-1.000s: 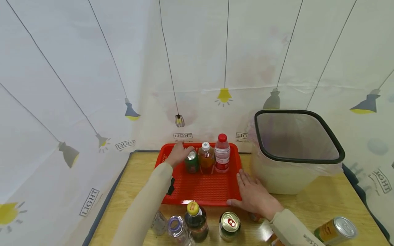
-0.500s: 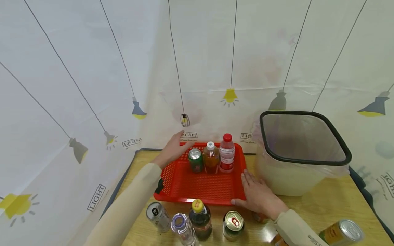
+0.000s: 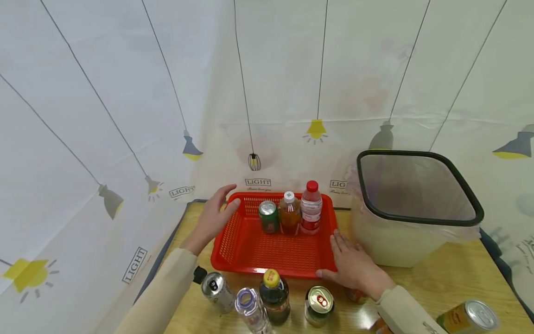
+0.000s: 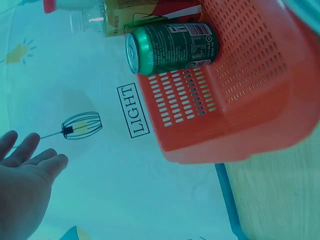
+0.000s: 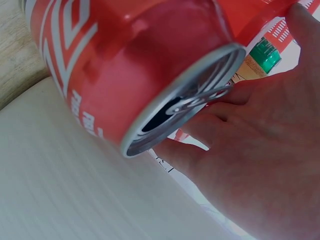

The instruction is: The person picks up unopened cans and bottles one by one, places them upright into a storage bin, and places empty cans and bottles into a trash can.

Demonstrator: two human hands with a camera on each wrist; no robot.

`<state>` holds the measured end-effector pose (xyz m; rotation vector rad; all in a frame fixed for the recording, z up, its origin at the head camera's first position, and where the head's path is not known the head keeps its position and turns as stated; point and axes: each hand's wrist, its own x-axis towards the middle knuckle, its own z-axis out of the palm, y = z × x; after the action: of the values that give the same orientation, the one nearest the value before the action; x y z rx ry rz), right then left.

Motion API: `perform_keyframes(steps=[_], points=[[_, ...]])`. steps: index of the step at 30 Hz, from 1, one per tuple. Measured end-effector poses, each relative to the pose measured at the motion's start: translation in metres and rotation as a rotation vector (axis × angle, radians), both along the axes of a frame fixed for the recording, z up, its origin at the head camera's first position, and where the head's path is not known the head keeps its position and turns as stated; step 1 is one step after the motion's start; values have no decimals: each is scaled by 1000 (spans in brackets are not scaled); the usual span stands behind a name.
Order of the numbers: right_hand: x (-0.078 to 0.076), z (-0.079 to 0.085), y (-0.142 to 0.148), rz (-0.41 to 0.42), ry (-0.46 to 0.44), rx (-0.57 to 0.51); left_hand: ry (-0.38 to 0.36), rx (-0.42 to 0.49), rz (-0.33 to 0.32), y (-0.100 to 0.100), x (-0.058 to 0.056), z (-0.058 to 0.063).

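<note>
A red plastic basket (image 3: pixel 267 253) stands on the table, holding a green soda can (image 3: pixel 269 218), an amber drink bottle with a white cap (image 3: pixel 289 215) and a clear bottle with a red cap (image 3: pixel 311 208) along its far side. My left hand (image 3: pixel 212 215) hovers by the basket's left rim, fingers loosely bent around nothing. In the left wrist view the green can (image 4: pixel 172 47) lies well apart from that hand (image 4: pixel 27 185). My right hand (image 3: pixel 356 269) rests against the basket's right rim, fingers extended. An opened red can (image 5: pixel 135 65) sits beneath the right wrist.
Before the basket stand a silver can (image 3: pixel 218 292), a clear empty bottle (image 3: pixel 252 311), a dark cola bottle with a yellow cap (image 3: pixel 274 299) and a gold-topped can (image 3: pixel 319 306). A lined bin (image 3: pixel 388 243) is at right; an orange can (image 3: pixel 467 317) lies nearer.
My left hand has let go of the green can area and drawn back leftward to the basket's left rim. The right hand has stayed on the right rim. The view has shifted slightly.
</note>
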<state>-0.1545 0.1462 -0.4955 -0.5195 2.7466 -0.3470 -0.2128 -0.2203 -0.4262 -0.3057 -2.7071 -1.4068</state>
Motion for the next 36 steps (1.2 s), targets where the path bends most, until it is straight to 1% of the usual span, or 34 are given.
perform_keyframes(steps=[5, 8, 10, 12, 16, 19, 22, 27, 31, 34, 36], points=[[2, 2, 1, 7, 8, -3, 82, 93, -24, -17, 19, -5], [2, 3, 1, 11, 7, -2, 106, 119, -20, -28, 33, -8], [3, 3, 0, 11, 6, 6, 116, 135, -12, -34, 42, -13], [2, 3, 0, 13, 7, 4, 135, 149, -7, -41, 50, -21], [2, 3, 0, 10, 2, 6, 210, 187, -22, -51, 65, -40], [2, 3, 0, 7, 0, 7, 263, 222, -34, -55, 76, -53], [2, 3, 1, 7, 3, 6, 298, 247, -50, -58, 86, -65], [2, 3, 1, 6, 7, 4, 314, 289, -73, -59, 103, -77], [2, 4, 1, 6, 1, 4, 312, 320, -90, -61, 116, -85], [1, 3, 0, 4, -2, 13, 292, 336, -106, -65, 124, -92], [1, 3, -1, 3, -5, 18, 265, 327, -108, -68, 129, -97]])
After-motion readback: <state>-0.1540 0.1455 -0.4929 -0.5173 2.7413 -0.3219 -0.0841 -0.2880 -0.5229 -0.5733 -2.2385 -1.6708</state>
